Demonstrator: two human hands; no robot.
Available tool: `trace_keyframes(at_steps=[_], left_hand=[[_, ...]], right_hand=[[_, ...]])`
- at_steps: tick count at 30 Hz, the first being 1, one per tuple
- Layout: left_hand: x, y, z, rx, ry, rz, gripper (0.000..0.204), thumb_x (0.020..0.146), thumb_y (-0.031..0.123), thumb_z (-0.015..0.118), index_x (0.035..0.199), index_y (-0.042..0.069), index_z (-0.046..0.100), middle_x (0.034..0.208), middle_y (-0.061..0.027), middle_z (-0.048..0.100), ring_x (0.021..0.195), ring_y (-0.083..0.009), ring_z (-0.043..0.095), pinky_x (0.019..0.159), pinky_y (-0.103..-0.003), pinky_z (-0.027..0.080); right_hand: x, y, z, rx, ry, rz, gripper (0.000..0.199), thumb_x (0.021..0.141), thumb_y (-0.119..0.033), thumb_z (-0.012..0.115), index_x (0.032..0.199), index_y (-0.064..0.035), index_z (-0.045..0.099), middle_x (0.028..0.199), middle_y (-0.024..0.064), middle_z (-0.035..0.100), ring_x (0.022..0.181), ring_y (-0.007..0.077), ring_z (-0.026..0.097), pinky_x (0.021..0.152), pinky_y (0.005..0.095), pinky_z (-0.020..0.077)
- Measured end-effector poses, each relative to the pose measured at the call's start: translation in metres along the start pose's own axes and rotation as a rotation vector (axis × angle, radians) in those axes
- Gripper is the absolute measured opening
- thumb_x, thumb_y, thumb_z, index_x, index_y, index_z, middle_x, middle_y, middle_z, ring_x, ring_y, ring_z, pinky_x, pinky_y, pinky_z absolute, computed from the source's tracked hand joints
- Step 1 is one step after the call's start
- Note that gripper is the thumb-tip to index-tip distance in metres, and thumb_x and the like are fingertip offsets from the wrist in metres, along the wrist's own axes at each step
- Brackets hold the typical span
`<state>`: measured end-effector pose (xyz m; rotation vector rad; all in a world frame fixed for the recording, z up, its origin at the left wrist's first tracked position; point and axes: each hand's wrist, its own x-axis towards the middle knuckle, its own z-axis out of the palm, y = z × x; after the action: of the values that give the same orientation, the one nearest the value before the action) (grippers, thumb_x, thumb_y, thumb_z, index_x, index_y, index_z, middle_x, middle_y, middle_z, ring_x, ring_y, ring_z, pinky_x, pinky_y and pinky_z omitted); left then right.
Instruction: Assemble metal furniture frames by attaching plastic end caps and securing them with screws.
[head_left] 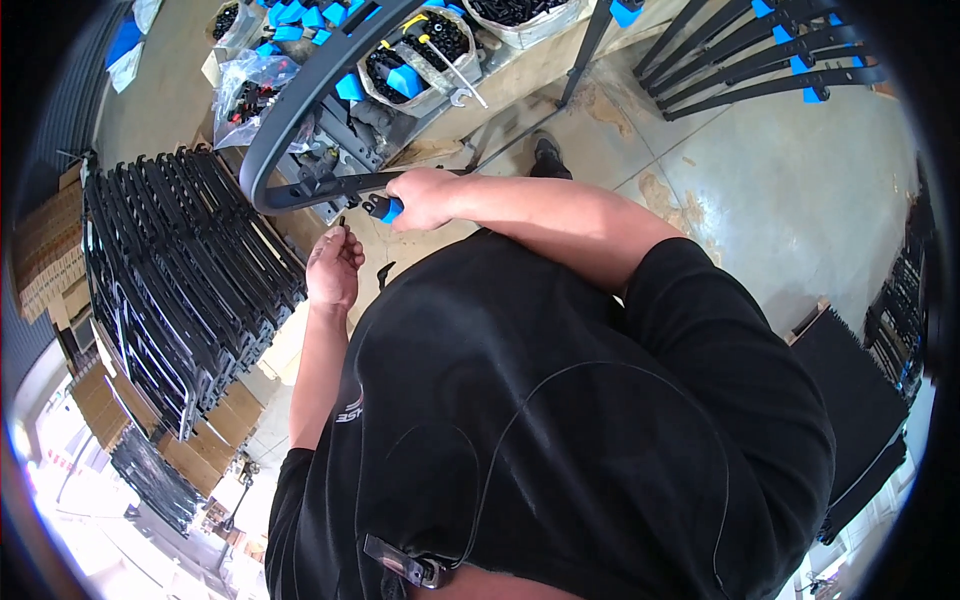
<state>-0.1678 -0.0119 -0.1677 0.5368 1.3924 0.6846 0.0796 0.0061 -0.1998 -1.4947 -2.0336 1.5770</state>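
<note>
My right hand (pixel 424 198) reaches left across my body, its fingers closed around a small black-and-blue part (pixel 384 208) whose exact kind I cannot make out. It is up against the lower bar of a curved black tubular frame (pixel 262 165). Below the frame's bend, my left hand (pixel 335 268) is raised with fingertips pinched on a small dark pin-like piece (pixel 343 222), close to a metal bracket (pixel 328 208) on the frame. The two hands are apart by about a hand's width.
Bins of black small parts (pixel 420 55) and blue caps stand on the bench ahead, with an open-ended wrench (pixel 462 97) on one. A clear plastic bag (pixel 250 95) lies beside them. Stacked black frames (pixel 185 280) fill the left; more black bars (pixel 760 60) stand far right.
</note>
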Motion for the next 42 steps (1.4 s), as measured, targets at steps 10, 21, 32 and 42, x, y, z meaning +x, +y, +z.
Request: trace_keyframes(at_steps=[10, 21, 32, 42], left_hand=[[0.005, 0.021, 0.018, 0.047, -0.113, 0.157, 0.015, 0.102, 0.018, 0.056, 0.099, 0.004, 0.061, 0.085, -0.0061, 0.061, 0.074, -0.0181, 0.058, 0.067, -0.032, 0.045], [0.015, -0.002, 0.009, 0.211, -0.087, 0.366, 0.017, 0.102, 0.018, 0.059, 0.097, 0.003, 0.065, 0.076, 0.0017, 0.056, 0.070, -0.0091, 0.050, 0.064, -0.026, 0.043], [0.026, -0.060, -0.010, -0.175, -0.015, 0.342, 0.020, 0.100, 0.020, 0.063, 0.103, 0.001, 0.068, 0.079, 0.0027, 0.060, 0.071, -0.0078, 0.050, 0.065, -0.028, 0.045], [0.058, -0.096, -0.003, -0.203, 0.093, 0.571, 0.020, 0.095, 0.018, 0.065, 0.103, -0.001, 0.068, 0.080, -0.0120, 0.063, 0.070, -0.0232, 0.059, 0.067, -0.036, 0.049]], right_hand=[[-0.014, 0.016, -0.008, 0.148, -0.008, -0.160, 0.041, 0.079, -0.035, 0.068, 0.104, -0.0020, 0.067, 0.097, 0.0233, 0.070, 0.094, 0.0368, 0.069, 0.082, 0.0453, 0.0521], [-0.072, -0.190, -0.130, 0.710, 0.199, -0.505, 0.016, 0.091, -0.012, 0.076, 0.097, -0.0082, 0.062, 0.078, -0.0038, 0.063, 0.064, 0.0036, 0.054, 0.055, 0.0240, 0.0422], [0.123, -0.229, -0.144, -0.215, 0.417, -0.257, 0.029, 0.100, -0.030, 0.058, 0.091, -0.0023, 0.064, 0.084, 0.0039, 0.062, 0.071, 0.0122, 0.053, 0.063, 0.0267, 0.0397], [0.155, -0.204, -0.143, 0.064, -0.119, 0.060, 0.032, 0.099, -0.036, 0.058, 0.087, -0.0069, 0.050, 0.070, 0.0065, 0.051, 0.059, 0.0127, 0.040, 0.054, 0.0280, 0.0323]])
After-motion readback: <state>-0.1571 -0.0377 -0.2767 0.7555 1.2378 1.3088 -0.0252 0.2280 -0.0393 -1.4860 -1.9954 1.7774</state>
